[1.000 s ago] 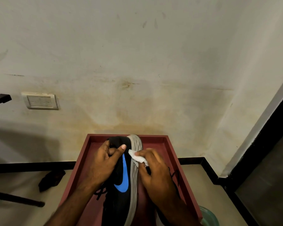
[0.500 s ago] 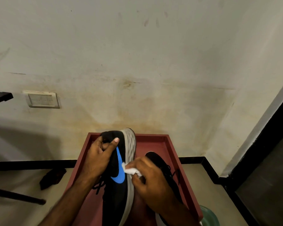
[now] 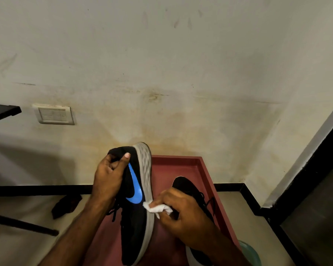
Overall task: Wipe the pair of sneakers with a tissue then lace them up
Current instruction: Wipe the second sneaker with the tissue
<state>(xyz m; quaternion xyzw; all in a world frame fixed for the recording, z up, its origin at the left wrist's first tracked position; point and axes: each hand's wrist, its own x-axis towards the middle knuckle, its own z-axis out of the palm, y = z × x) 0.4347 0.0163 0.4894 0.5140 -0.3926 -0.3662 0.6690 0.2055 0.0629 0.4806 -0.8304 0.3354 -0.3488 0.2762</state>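
My left hand (image 3: 109, 176) grips the heel of a black sneaker (image 3: 135, 204), thumb on its side — the shoe is tipped on edge over the red tray (image 3: 204, 169), grey sole facing right. My right hand (image 3: 183, 215) pinches a white tissue (image 3: 155, 207) against the sole's edge, just below the blue logo. The other sneaker (image 3: 188, 189) lies in the tray behind my right hand.

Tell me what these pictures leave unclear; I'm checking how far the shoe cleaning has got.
All in the head view:
- Second black sneaker in the red-brown tray: the right hand covers its middle, and the bottom edge cuts off its heel.
- Held black sneaker with blue swoosh: its far side faces away, and the left hand hides its opening.
- White tissue: mostly bunched inside the fingers; any dirt is too small to see.
- Teal object: cut off by the bottom edge.
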